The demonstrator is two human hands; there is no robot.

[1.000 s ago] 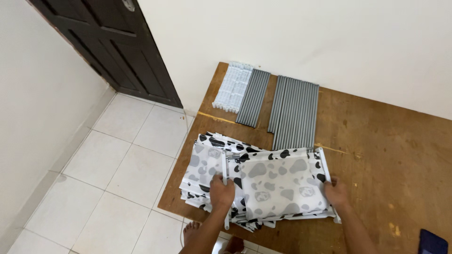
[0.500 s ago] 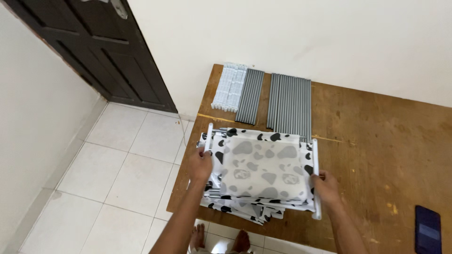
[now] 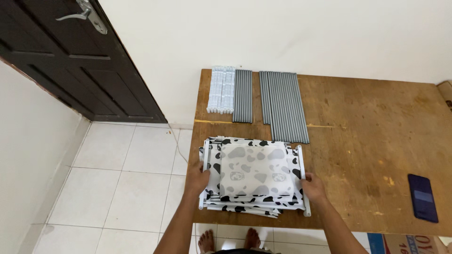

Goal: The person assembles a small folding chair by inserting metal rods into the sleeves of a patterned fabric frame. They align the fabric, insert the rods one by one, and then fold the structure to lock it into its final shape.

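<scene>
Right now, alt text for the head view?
Two bare hands, left hand and right hand, grip the sides of a folded cow-print fabric stack on a wooden table. Behind it lie grey tubes and white connectors.

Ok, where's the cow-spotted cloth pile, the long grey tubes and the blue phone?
cow-spotted cloth pile [image 3: 254,171], head view, top sheet's middle
long grey tubes [image 3: 284,106], head view, middle of the bundle
blue phone [image 3: 422,197], head view, its face

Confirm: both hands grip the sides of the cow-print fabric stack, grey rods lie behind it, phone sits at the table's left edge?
Not quite: the head view shows the dark phone near the table's right edge. Left hand and right hand do grip the cow-print fabric stack, with grey rods behind.
</scene>
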